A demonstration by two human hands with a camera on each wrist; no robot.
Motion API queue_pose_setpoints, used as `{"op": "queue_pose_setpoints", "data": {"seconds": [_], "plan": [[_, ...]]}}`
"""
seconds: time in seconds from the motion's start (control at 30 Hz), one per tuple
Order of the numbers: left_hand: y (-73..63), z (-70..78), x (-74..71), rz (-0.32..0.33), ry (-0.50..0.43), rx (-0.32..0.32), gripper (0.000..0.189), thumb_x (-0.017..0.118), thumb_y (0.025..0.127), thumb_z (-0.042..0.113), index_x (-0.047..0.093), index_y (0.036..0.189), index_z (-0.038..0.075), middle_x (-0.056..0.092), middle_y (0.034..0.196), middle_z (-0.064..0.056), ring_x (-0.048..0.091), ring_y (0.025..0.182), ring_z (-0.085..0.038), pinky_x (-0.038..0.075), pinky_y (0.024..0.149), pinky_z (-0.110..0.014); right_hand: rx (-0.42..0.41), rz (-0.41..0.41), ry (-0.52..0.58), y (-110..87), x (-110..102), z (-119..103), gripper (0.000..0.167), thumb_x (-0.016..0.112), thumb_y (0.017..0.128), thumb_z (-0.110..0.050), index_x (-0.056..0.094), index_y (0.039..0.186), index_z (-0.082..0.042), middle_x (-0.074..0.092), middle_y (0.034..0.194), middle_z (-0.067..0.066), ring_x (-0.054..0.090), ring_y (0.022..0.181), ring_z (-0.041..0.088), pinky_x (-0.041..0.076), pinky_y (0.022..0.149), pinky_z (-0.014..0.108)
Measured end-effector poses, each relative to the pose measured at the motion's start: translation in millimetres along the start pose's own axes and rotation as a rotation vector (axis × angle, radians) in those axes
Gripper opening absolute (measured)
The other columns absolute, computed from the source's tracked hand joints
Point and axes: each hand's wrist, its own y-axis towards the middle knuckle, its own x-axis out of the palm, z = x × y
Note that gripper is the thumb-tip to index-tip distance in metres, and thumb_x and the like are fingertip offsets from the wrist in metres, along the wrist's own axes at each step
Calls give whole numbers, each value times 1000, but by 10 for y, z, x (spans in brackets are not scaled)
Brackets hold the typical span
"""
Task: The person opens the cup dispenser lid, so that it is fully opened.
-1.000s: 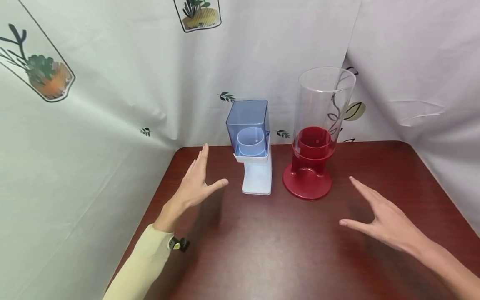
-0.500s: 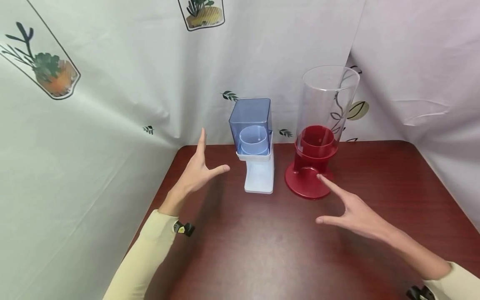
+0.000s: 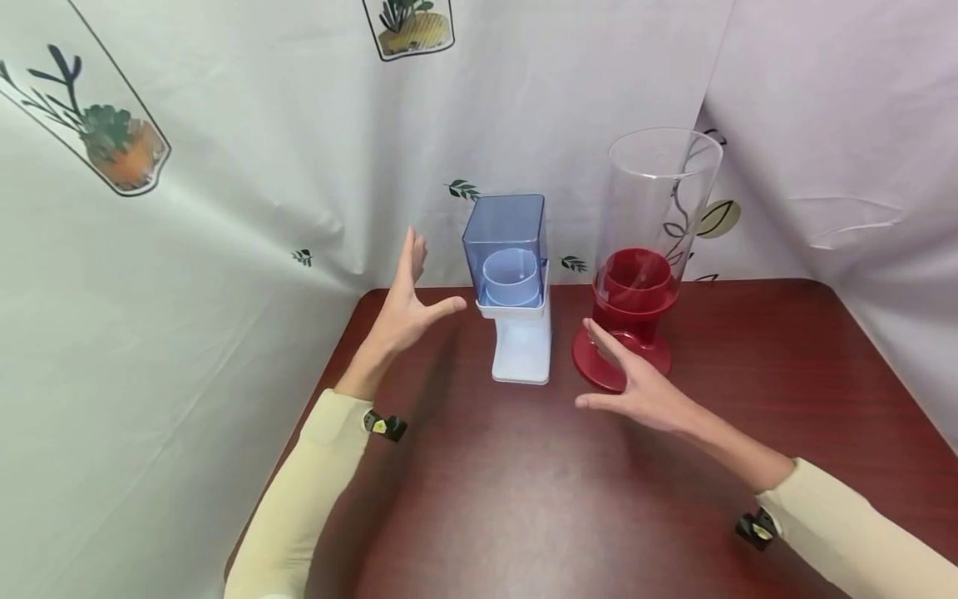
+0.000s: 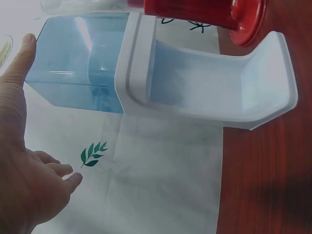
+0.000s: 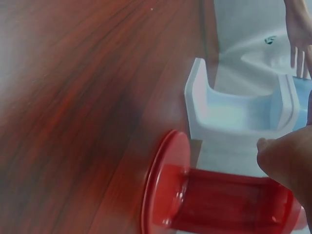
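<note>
middle: narrow gap between blue-white dispenser (image 3: 521,349) and red dispenser (image 3: 636,287) | rear: curtain (image 3: 554,125) close behind both bars passage | front: free surface (image 3: 494,499) between sleeves (image 3: 846,516) | right: right fingers (image 3: 609,345) stand before red dispenser's base

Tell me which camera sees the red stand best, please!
The head view shows the red stand best: upright, with the clear cylinder on top, though the right hand overlaps its round base. The right wrist view shows it close but cut off at the bottom; the left wrist view shows just a piece at the top edge.
</note>
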Motion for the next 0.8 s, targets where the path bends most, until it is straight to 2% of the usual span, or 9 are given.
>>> {"op": "queue_pose_setpoints", "data": {"seconds": [0.13,0.3,0.47,0.57,0.7,0.8], "plan": [[109,12,19,-12,-76,24,139,91,76,58,-6,171,26,12,178,-1,17,162,-16,19,129,-43,-7,16,15,173,66,-15,114,89,85,-36,15,172,-27,22,176,6,24,159,39,48,107,66],[214,62,55,-29,-164,18,147,90,69,65,-5,171,19,11,177,-8,16,163,-24,19,129,-49,2,17,67,361,110,-65,115,88,86,-36,12,172,-26,18,177,4,20,161,35,42,113,62],[258,262,115,-49,-234,28,147,89,67,65,-1,171,12,16,176,-16,18,162,-34,19,129,-50,27,33,114,520,133,-94,115,87,88,-35,9,172,-24,13,178,4,16,162,32,35,119,60],[276,361,146,-61,-255,34,147,89,66,67,3,171,11,19,175,-17,20,161,-35,21,129,-48,42,49,122,608,150,-100,116,86,89,-36,6,172,-24,10,178,4,15,162,32,32,120,61],[328,397,186,-77,-255,35,142,90,70,65,6,172,12,21,175,-15,22,161,-32,23,128,-48,52,67,131,731,171,-112,117,86,89,-36,3,172,-25,9,178,6,15,162,34,32,120,62],[372,405,212,-84,-264,34,130,91,79,53,9,172,12,23,175,-15,25,160,-32,24,127,-52,54,86,132,843,186,-132,119,86,89,-37,1,172,-25,8,178,6,14,162,34,32,121,61]]}}
